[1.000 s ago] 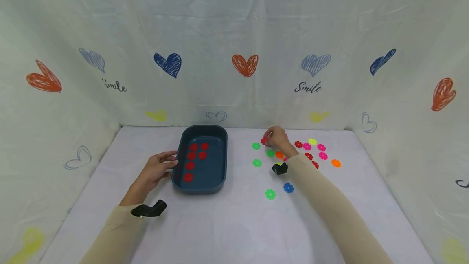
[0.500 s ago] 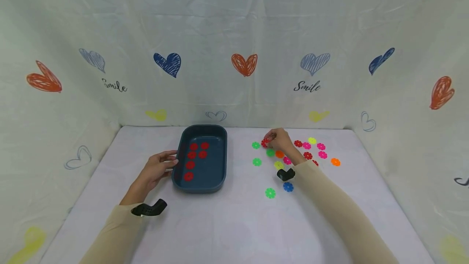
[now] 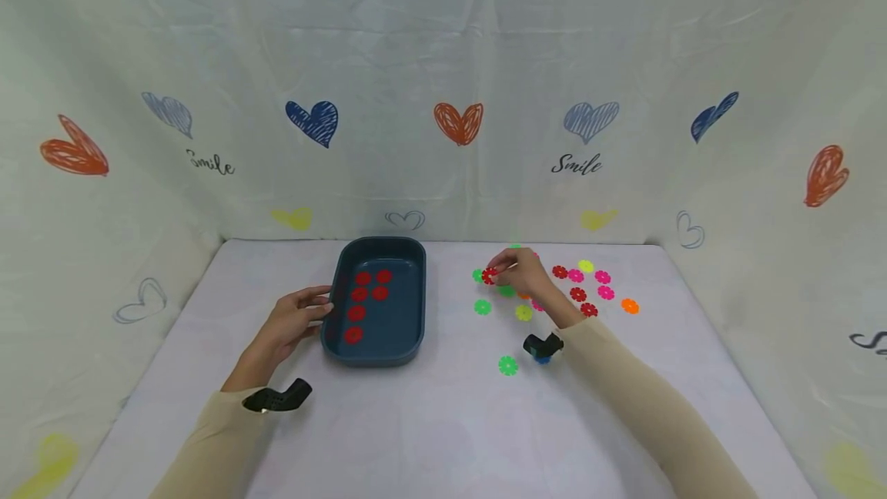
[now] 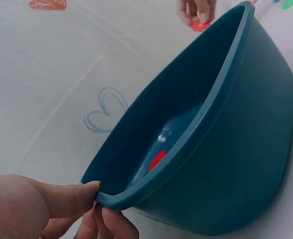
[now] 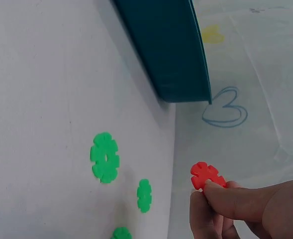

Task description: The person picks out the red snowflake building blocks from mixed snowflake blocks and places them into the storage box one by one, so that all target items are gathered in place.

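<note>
Transferring seems the step: near the far edge of the table (image 3: 430,430), the right hand (image 3: 521,272) pinches a red flower disc (image 5: 204,173); the left hand (image 3: 291,322) grips the tub (image 3: 402,318). Next, probably, clearing its right rim.

The left sleeve (image 3: 216,437) and right sleeve (image 3: 640,403) were long, plain and beige. A bent black left mount (image 3: 279,399) and bent black right mount (image 3: 542,346) jutted at their ends. Left hand (image 3: 291,322) and right hand (image 3: 527,273) were bare.

White table (image 3: 430,437) spanned the lower frame, head view.
Dark blue tray (image 3: 403,322) stood left of centre; multicoloured flower-shaped discs (image 3: 523,313) lay scattered right of centre.
</note>
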Motion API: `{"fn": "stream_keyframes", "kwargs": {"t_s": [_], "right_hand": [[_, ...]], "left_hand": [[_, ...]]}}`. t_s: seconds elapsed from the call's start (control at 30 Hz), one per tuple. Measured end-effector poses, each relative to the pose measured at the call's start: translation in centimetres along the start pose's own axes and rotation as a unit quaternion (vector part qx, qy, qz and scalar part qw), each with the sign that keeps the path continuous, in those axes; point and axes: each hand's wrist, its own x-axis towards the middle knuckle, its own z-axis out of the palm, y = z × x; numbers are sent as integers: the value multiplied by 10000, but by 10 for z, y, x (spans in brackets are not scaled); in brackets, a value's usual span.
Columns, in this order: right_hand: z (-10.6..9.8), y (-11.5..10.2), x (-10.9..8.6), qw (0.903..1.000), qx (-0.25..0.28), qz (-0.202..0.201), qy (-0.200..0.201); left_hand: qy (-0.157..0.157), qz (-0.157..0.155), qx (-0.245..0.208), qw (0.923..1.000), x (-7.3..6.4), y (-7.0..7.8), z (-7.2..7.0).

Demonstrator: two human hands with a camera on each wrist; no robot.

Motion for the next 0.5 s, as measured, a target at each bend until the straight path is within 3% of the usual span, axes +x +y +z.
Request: {"fn": "stream_keyframes", "kwargs": {"t_s": [0.2, 0.5], "right_hand": [[3, -10, -8, 9998, 212, 2, -66], [5, -29, -14, 9981, 475, -358, -130]], "left_hand": [[-3, 31, -6, 10000, 0, -2, -1], [-27, 38, -53, 10000, -1, -1, 0]]}}
